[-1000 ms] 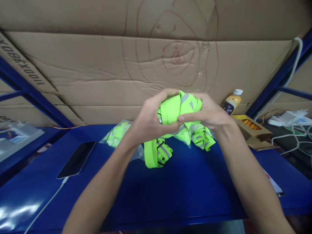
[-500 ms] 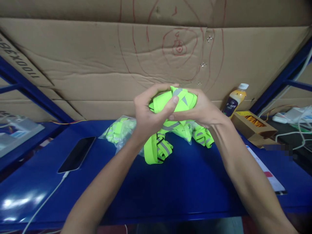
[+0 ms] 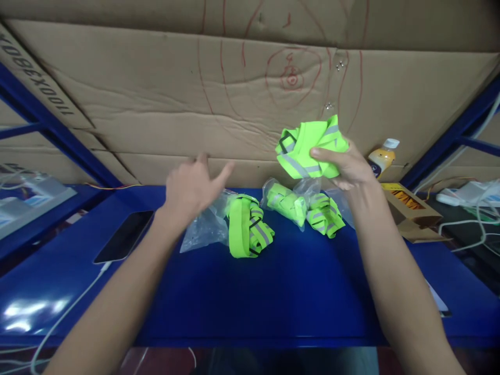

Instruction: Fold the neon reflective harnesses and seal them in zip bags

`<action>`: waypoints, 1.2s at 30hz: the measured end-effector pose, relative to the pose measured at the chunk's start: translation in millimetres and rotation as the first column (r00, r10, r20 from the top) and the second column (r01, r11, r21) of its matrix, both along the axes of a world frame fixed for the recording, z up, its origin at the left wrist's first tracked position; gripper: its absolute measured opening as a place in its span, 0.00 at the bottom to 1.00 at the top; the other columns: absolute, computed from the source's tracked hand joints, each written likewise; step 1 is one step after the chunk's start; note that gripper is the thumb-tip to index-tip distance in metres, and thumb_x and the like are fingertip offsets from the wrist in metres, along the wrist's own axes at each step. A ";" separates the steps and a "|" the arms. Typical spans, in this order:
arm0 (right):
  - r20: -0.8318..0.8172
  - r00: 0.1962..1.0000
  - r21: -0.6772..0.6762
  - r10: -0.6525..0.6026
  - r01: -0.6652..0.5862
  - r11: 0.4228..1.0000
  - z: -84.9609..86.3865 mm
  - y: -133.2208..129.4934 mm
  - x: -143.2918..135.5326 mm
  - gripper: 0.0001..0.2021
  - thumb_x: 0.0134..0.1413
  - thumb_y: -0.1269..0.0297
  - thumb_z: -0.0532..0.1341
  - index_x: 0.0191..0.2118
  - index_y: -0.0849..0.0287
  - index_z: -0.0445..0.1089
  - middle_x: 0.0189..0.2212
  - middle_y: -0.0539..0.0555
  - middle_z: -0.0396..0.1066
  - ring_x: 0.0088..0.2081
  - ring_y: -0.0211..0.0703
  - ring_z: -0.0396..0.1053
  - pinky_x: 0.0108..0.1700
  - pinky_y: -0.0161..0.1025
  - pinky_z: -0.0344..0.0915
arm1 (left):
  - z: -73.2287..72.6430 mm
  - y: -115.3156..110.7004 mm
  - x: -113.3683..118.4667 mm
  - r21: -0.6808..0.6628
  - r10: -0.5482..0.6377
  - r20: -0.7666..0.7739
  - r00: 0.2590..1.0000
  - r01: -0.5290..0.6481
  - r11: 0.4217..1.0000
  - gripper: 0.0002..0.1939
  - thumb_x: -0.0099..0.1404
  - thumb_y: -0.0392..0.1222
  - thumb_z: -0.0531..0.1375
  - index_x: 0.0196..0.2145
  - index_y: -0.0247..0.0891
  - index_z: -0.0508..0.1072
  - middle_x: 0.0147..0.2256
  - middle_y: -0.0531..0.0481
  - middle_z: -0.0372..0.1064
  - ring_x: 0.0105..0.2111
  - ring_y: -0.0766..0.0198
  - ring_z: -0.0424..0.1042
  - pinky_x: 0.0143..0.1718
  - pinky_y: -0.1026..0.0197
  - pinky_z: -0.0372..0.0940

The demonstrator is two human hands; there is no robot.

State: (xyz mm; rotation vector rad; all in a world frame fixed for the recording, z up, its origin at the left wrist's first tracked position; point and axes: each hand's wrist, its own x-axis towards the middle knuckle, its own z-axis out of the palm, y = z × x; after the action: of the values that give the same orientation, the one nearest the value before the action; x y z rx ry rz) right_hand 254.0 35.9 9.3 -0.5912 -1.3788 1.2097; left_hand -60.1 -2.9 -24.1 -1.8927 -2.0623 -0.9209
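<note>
My right hand [image 3: 353, 166] pinches a folded neon-yellow reflective strap bundle [image 3: 308, 148], its thumb on top. The bundle has grey reflective strips and a black buckle, and it is raised above the bench. Nothing shows in my left hand [image 3: 191, 187], which hovers over a clear plastic bag [image 3: 207, 229] with its thumb spread; its fingertips are blurred. Just right of that bag lies a looped reflective strap bundle [image 3: 250, 226]. A bagged reflective strap bundle [image 3: 287, 203] and a loose, crumpled one [image 3: 326, 216] sit farther right on the blue bench [image 3: 297, 297].
A phone [image 3: 124, 237] on a white cable lies at the left. On the right are a juice bottle [image 3: 385, 156], an open cardboard box [image 3: 414, 211] and cables. A cardboard wall [image 3: 156, 94] with red rings stands behind, between blue posts.
My left hand has let go of the strap bundle and moved left. My right hand now holds it alone, slightly farther right, and the bundle looks looser.
</note>
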 end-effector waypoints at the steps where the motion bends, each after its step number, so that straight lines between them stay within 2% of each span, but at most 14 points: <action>1: 0.002 1.000 0.021 -0.028 0.028 0.999 0.1 3.1 4.7 0.26 0.34 0.59 0.85 0.42 0.54 0.80 0.43 0.54 0.85 0.45 0.52 0.84 0.51 0.50 0.83 | -12.9 -2.6 -7.1 -0.040 0.116 -0.057 0.992 -0.119 0.992 0.49 0.65 0.84 0.52 0.50 0.32 0.78 0.46 0.23 0.80 0.54 0.21 0.78 0.51 0.24 0.70; 3: 0.010 0.997 0.058 -0.077 0.076 0.995 0.4 6.7 10.6 0.26 0.34 0.60 0.85 0.41 0.53 0.79 0.43 0.53 0.85 0.46 0.54 0.84 0.51 0.52 0.83 | -36.4 -7.4 -12.9 -0.082 0.202 -0.109 0.973 -0.211 0.974 0.52 0.54 0.89 0.57 0.46 0.34 0.79 0.39 0.28 0.80 0.49 0.22 0.80 0.45 0.27 0.72; 5: 0.019 0.995 0.073 -0.101 0.100 0.992 1.1 6.5 11.8 0.25 0.33 0.61 0.85 0.41 0.52 0.79 0.44 0.53 0.84 0.47 0.54 0.84 0.52 0.53 0.83 | -50.6 -10.9 -10.0 -0.253 0.169 -0.178 0.969 -0.211 0.944 0.56 0.55 0.87 0.59 0.55 0.27 0.76 0.46 0.19 0.79 0.51 0.18 0.78 0.46 0.28 0.72; 7: 0.026 0.995 0.071 -0.095 0.093 0.993 2.1 3.3 9.5 0.25 0.33 0.61 0.85 0.41 0.52 0.79 0.45 0.54 0.84 0.47 0.54 0.83 0.52 0.54 0.82 | -53.5 -12.3 -4.5 -0.342 0.114 -0.223 0.968 -0.187 0.921 0.54 0.61 0.77 0.62 0.62 0.21 0.69 0.53 0.14 0.75 0.56 0.17 0.75 0.50 0.30 0.73; 9: 0.025 0.997 0.056 -0.070 0.068 0.996 3.4 -0.8 5.8 0.27 0.33 0.60 0.85 0.42 0.53 0.80 0.45 0.54 0.84 0.46 0.54 0.83 0.52 0.54 0.82 | -48.1 -11.8 -1.4 -0.327 0.060 -0.231 0.971 -0.135 0.935 0.46 0.64 0.65 0.65 0.64 0.21 0.66 0.55 0.15 0.74 0.57 0.20 0.75 0.52 0.33 0.73; 11: 0.021 0.999 0.038 -0.049 0.048 0.998 4.7 -4.4 2.5 0.29 0.31 0.60 0.86 0.43 0.55 0.80 0.44 0.55 0.84 0.45 0.53 0.84 0.51 0.52 0.83 | -39.0 -10.1 -1.4 -0.233 -0.058 -0.199 0.978 0.010 0.972 0.42 0.66 0.57 0.65 0.66 0.23 0.65 0.56 0.19 0.74 0.58 0.25 0.75 0.55 0.35 0.72; 13: 0.024 0.999 0.023 -0.038 0.037 0.999 6.5 -7.0 0.5 0.29 0.29 0.61 0.86 0.42 0.56 0.80 0.43 0.56 0.84 0.45 0.53 0.84 0.51 0.51 0.83 | -28.5 -8.1 -1.1 -0.070 -0.251 -0.172 0.953 0.242 0.968 0.45 0.66 0.56 0.67 0.71 0.27 0.60 0.60 0.24 0.72 0.61 0.31 0.74 0.60 0.36 0.71; 16: 0.037 0.999 0.023 -0.031 0.030 0.999 10.5 -11.6 -1.1 0.28 0.30 0.61 0.86 0.41 0.55 0.80 0.43 0.56 0.84 0.45 0.55 0.84 0.49 0.51 0.84 | -12.6 -5.7 8.1 0.166 -0.496 -0.209 0.843 0.530 0.832 0.52 0.65 0.57 0.70 0.77 0.38 0.53 0.63 0.31 0.69 0.62 0.37 0.72 0.63 0.38 0.69; 19: 0.057 0.998 0.003 -0.015 0.015 1.000 16.1 -18.9 -2.9 0.27 0.29 0.62 0.86 0.40 0.53 0.81 0.42 0.56 0.84 0.43 0.55 0.83 0.44 0.50 0.85 | 0.7 -2.2 26.0 0.305 -0.598 -0.255 0.760 0.650 0.696 0.56 0.62 0.59 0.74 0.77 0.41 0.53 0.63 0.33 0.69 0.61 0.38 0.72 0.63 0.38 0.69; 21: 0.064 0.998 -0.017 -0.003 0.004 1.000 19.6 -24.6 -4.1 0.26 0.27 0.64 0.87 0.38 0.53 0.81 0.41 0.56 0.85 0.40 0.53 0.83 0.41 0.49 0.85 | 6.4 0.9 36.7 0.376 -0.630 -0.253 0.734 0.675 0.635 0.57 0.60 0.60 0.75 0.77 0.42 0.54 0.64 0.32 0.68 0.61 0.38 0.71 0.64 0.38 0.68; 23: 0.084 0.996 -0.014 -0.002 0.004 1.000 22.1 -29.4 -4.6 0.27 0.27 0.64 0.87 0.39 0.54 0.82 0.41 0.55 0.85 0.39 0.51 0.82 0.40 0.47 0.84 | 9.2 3.2 43.0 0.420 -0.641 -0.240 0.729 0.673 0.609 0.56 0.59 0.62 0.76 0.76 0.43 0.56 0.64 0.33 0.68 0.61 0.39 0.71 0.64 0.38 0.69; 29: 0.213 0.974 0.149 -0.074 0.043 0.988 24.3 -37.7 -5.7 0.27 0.32 0.59 0.86 0.42 0.55 0.82 0.40 0.54 0.83 0.40 0.51 0.81 0.39 0.46 0.82 | 8.0 -0.2 47.1 0.440 -0.647 -0.241 0.723 0.675 0.592 0.51 0.62 0.62 0.74 0.74 0.43 0.59 0.62 0.33 0.69 0.60 0.39 0.72 0.62 0.38 0.70; 33: 0.275 0.944 0.266 -0.182 0.108 0.958 25.0 -40.2 -10.9 0.24 0.34 0.58 0.86 0.40 0.55 0.81 0.37 0.53 0.81 0.39 0.51 0.79 0.39 0.46 0.80 | 4.1 1.7 50.8 0.412 -0.639 -0.280 0.717 0.691 0.594 0.54 0.63 0.66 0.73 0.76 0.42 0.56 0.62 0.31 0.68 0.62 0.37 0.71 0.63 0.38 0.69; 36: 0.296 0.924 0.339 -0.242 0.136 0.931 23.9 -39.5 -14.5 0.23 0.37 0.58 0.85 0.40 0.55 0.80 0.38 0.53 0.81 0.41 0.52 0.78 0.42 0.48 0.79 | 1.1 4.9 52.7 0.418 -0.587 -0.344 0.733 0.680 0.603 0.52 0.67 0.66 0.70 0.76 0.41 0.54 0.66 0.28 0.66 0.65 0.35 0.69 0.65 0.36 0.67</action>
State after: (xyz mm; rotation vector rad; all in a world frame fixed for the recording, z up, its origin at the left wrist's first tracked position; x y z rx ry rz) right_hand 239.5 -3.6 33.2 -0.7074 -1.7135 0.7311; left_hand -7.4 2.0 -23.0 -2.2767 -0.8395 -1.2356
